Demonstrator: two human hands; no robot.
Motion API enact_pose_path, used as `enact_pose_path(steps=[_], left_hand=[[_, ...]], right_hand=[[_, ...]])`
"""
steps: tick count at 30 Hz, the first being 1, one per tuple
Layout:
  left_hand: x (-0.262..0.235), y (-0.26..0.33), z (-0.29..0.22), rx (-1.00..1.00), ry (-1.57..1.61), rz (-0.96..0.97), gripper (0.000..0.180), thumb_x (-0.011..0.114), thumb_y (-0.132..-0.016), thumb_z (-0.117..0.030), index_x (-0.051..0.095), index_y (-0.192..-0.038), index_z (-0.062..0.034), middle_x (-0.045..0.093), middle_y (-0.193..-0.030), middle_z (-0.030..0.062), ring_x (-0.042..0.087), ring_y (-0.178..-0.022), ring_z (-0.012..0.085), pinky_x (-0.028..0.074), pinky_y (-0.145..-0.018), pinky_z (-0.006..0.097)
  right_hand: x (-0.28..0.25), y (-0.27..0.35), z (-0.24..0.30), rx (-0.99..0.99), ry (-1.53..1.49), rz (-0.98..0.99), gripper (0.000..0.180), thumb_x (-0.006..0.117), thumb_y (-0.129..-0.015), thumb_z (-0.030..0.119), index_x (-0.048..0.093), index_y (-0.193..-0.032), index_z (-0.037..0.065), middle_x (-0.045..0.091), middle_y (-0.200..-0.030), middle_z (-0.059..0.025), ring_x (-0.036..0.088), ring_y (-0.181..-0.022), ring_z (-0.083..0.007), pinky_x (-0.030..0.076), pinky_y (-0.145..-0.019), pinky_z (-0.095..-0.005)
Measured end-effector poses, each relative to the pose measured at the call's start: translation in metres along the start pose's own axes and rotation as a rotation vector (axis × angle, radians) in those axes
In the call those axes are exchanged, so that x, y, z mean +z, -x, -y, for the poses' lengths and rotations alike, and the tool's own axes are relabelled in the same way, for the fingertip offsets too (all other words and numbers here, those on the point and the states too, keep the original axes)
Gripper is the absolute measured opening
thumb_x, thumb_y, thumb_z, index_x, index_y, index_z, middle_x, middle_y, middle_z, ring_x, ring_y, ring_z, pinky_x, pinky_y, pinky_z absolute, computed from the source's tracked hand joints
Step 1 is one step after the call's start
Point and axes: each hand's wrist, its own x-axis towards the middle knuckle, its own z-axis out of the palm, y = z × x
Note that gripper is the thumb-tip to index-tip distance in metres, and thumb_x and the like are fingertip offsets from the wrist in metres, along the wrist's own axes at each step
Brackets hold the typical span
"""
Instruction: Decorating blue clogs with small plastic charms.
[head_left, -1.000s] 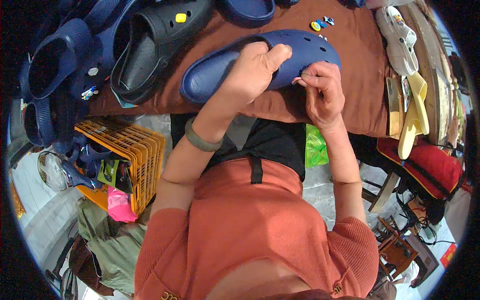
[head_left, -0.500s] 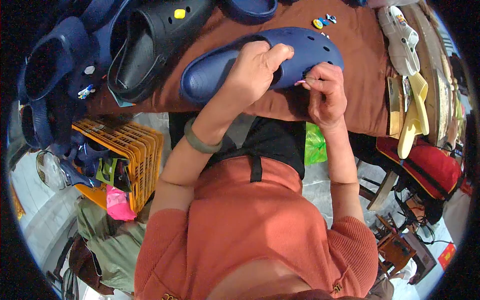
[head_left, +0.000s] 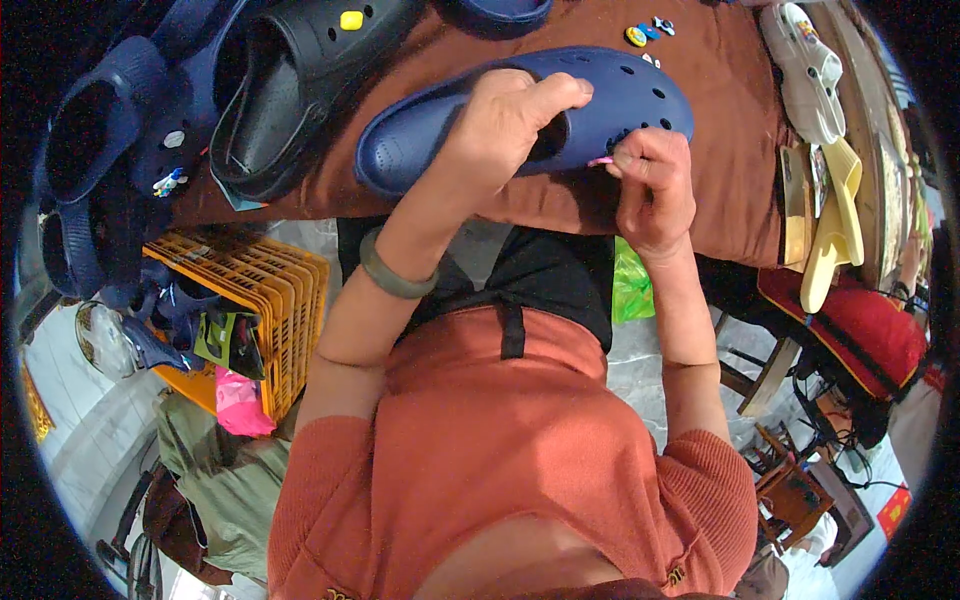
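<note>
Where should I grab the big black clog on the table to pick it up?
Probably by the black clog heel rim, coming from the near table edge: its foot opening faces up and gives fingers an edge to hook. The toe end carries a yellow charm.

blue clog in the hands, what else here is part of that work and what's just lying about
In use: blue clog, left hand gripping it, right hand pressing a small pink charm at its holes.

Lying about: black clog, loose charms on the brown cloth, white clog, yellow crate.
</note>
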Motion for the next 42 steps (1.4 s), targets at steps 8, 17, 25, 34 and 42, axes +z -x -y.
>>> enact_pose_path(steps=[8, 17, 25, 34, 42], left_hand=[[0.006, -0.002, -0.006, -0.513, 0.756, 0.113, 0.030, 0.072, -0.078, -0.006, 0.062, -0.104, 0.0049, 0.065, -0.097, 0.0054, 0.061, -0.086, 0.0108, 0.051, -0.080, 0.026], [0.010, -0.002, -0.007, -0.544, 1.089, -0.008, 0.033, 0.071, -0.077, -0.003, 0.059, -0.106, 0.0061, 0.066, -0.098, 0.0089, 0.064, -0.087, 0.0148, 0.052, -0.082, 0.026], [0.018, 0.002, 0.005, -0.443, 0.715, 0.050, 0.026, 0.063, -0.080, -0.009, 0.061, -0.103, 0.0029, 0.064, -0.091, 0.0042, 0.060, -0.081, 0.0106, 0.049, -0.078, 0.025], [0.012, -0.001, 0.008, -0.333, 0.709, 0.111, 0.030, 0.065, -0.078, -0.011, 0.061, -0.102, 0.0046, 0.068, -0.091, 0.0103, 0.065, -0.084, 0.0166, 0.050, -0.082, 0.027], [0.010, -0.010, -0.010, -0.513, 0.919, 0.098, 0.030, 0.065, -0.078, -0.016, 0.063, -0.101, 0.0031, 0.066, -0.096, 0.0066, 0.060, -0.089, 0.0139, 0.047, -0.084, 0.028]], right_hand=[[-0.004, -0.009, -0.003, 0.281, -0.237, 0.011, 0.016, 0.065, -0.078, -0.007, 0.057, -0.087, 0.003, 0.061, -0.085, -0.0102, 0.058, -0.077, -0.0224, 0.046, -0.071, -0.0304], [-0.006, -0.010, -0.004, 0.250, -0.227, 0.078, 0.016, 0.064, -0.078, -0.008, 0.056, -0.088, 0.002, 0.061, -0.085, -0.0110, 0.059, -0.075, -0.0240, 0.047, -0.069, -0.0328], [-0.004, -0.007, -0.011, -0.143, 0.066, 0.062, 0.030, 0.066, -0.070, -0.005, 0.054, -0.096, 0.004, 0.060, -0.084, -0.0110, 0.058, -0.072, -0.0264, 0.050, -0.068, -0.0378], [-0.017, -0.001, 0.000, -0.146, -0.098, 0.541, 0.018, 0.065, -0.073, 0.004, 0.060, -0.090, 0.000, 0.058, -0.090, -0.0104, 0.057, -0.073, -0.0216, 0.048, -0.068, -0.0331], [-0.062, -0.026, -0.060, 0.730, -0.057, -0.073, 0.007, 0.061, -0.088, 0.001, 0.060, -0.094, -0.002, 0.063, -0.092, -0.0088, 0.061, -0.086, -0.0141, 0.048, -0.080, -0.0270]])
